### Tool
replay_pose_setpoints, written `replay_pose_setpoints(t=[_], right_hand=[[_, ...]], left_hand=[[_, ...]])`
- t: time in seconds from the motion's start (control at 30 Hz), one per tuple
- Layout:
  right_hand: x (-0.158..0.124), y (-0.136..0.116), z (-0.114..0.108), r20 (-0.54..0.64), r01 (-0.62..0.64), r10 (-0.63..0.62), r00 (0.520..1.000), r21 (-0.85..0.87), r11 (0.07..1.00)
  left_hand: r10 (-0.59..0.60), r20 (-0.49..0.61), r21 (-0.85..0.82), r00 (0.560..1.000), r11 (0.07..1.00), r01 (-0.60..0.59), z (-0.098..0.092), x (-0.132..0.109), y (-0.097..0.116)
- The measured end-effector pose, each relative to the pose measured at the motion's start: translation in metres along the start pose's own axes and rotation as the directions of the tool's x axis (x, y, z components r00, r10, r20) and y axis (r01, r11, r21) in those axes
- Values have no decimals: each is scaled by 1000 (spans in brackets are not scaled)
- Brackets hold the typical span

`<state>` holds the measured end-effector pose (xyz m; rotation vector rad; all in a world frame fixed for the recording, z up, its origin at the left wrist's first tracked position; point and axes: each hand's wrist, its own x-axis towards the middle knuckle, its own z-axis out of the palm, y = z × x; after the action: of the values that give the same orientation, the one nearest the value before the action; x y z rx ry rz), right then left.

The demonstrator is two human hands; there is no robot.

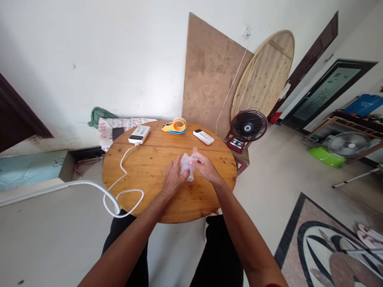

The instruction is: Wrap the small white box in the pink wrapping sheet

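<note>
A small bundle of pale, see-through plastic wrap [186, 169] lies on the round wooden table [149, 167] between my hands. My left hand [174, 174] grips it from the left, thumb at its near side and fingers over its far side. From the right, my right hand [206, 166] has thumb and forefinger pinched at the bundle's upper right edge. A short strip of clear tape [195, 150] sticks up beside those fingertips. Whatever the wrap encloses cannot be made out.
An orange tape dispenser [175, 126] stands at the table's far side. A white power bank [139, 134] with a white cable [122, 161] sits to its left; another white device [203, 136] lies to its right. Beyond the table's right edge is a fan [248, 126].
</note>
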<state>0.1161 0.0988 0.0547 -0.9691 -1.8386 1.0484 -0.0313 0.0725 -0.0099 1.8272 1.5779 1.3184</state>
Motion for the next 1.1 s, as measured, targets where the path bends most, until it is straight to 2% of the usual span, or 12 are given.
replay_pose_setpoints(t=[0.17,0.37,0.5,0.6,0.83,0.93,1.1], right_hand=[[-16,1,5,-60,2,-3,998,-26,1000],[-33,8,20,-98,42,-48,994,-53,998],[-41,7,31,-162,91,-106,981,-100,991],[-46,6,36,-188,87,-102,977,-88,992],[-48,7,35,-186,75,-99,978,-132,988],[-48,9,33,-183,65,-89,979,-132,989],[-53,15,34,-134,122,-134,982,-92,988]], left_hand=[[86,15,-72,996,994,-84,-1,0,-1],[49,33,-39,998,998,-48,-2,0,-2],[73,62,-48,995,996,-70,-3,1,-4],[85,66,-48,994,995,-82,-4,0,-3],[90,141,-39,986,996,-86,-14,0,2],[107,185,-93,977,992,-91,-20,-2,1],[186,178,-174,966,972,-155,-27,-12,-5]])
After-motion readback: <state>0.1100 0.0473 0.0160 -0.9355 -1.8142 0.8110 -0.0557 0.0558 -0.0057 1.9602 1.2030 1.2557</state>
